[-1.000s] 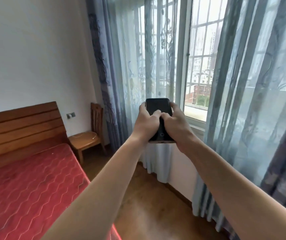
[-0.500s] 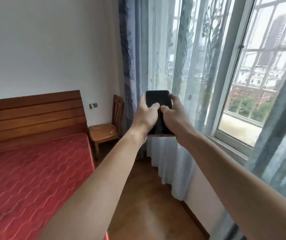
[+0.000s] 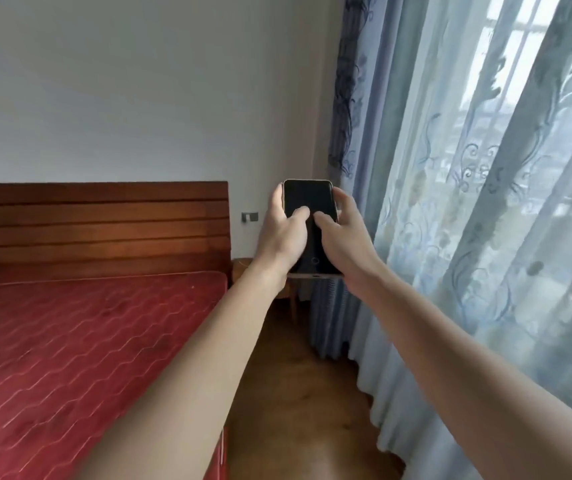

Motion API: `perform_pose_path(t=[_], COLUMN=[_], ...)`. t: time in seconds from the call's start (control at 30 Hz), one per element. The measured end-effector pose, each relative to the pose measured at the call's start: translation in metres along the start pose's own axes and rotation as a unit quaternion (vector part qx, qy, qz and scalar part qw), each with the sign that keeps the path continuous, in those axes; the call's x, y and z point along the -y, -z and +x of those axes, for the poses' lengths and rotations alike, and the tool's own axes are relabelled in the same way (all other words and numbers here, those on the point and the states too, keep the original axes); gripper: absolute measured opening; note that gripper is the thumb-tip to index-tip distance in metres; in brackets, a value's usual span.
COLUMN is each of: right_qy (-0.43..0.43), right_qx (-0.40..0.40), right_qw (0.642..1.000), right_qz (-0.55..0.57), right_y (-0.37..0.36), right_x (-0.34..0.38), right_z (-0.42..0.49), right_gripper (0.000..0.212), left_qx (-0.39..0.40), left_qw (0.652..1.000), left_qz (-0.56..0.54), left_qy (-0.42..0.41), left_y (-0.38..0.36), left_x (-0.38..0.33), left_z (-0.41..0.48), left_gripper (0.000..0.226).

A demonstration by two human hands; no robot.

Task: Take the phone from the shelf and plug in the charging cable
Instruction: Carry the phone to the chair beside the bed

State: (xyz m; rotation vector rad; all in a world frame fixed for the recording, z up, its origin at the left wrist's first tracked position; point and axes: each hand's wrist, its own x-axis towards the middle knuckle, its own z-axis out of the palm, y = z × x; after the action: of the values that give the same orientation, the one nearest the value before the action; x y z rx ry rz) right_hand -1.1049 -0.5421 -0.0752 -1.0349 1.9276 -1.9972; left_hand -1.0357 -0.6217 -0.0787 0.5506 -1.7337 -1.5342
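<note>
A black phone [image 3: 307, 199] with a dark screen and a pale rim is held upright at arm's length in front of me. My left hand [image 3: 279, 237] grips its left edge, thumb resting on the glass. My right hand [image 3: 345, 242] grips its right edge, thumb also on the screen. The phone's bottom edge with its port faces me. No charging cable and no shelf are in view.
A bed with a red mattress [image 3: 80, 358] and a wooden headboard [image 3: 97, 226] fills the left. A wall socket [image 3: 250, 216] sits beside the headboard. A wooden chair [image 3: 243, 266] is mostly hidden behind my hands. Blue curtains [image 3: 468, 202] hang on the right over a wooden floor [image 3: 295, 393].
The view has swung left: the window has slid out to the right and the bed and headboard now fill more of the frame. Both hands keep the phone in the same hold.
</note>
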Motion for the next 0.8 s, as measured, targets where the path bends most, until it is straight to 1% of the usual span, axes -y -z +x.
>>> perform_pose_path(t=[0.27, 0.53, 0.67, 0.8], right_qy=[0.007, 0.005, -0.005, -0.014], right_qx=[0.049, 0.104, 0.122, 0.133], right_qw=[0.997, 0.99, 0.989, 0.987], right_qz=[0.053, 0.091, 0.088, 0.085], right_y=[-0.032, -0.054, -0.077, -0.104], right_x=[-0.075, -0.123, -0.151, -0.187], right_z=[0.144, 0.323, 0.391, 0.461], right_gripper=[0.05, 0.046, 0.044, 0.043], left_qx=[-0.045, -0.109, -0.124, -0.136], left_qw=[0.999, 0.994, 0.992, 0.99], left_qz=[0.023, 0.03, 0.035, 0.043], left_qy=[0.004, -0.002, 0.016, 0.012], left_y=[-0.007, -0.026, -0.023, -0.019], left_x=[0.059, 0.082, 0.101, 0.129], left_z=[0.146, 0.307, 0.379, 0.45], left_gripper=[0.061, 0.057, 0.063, 0.062])
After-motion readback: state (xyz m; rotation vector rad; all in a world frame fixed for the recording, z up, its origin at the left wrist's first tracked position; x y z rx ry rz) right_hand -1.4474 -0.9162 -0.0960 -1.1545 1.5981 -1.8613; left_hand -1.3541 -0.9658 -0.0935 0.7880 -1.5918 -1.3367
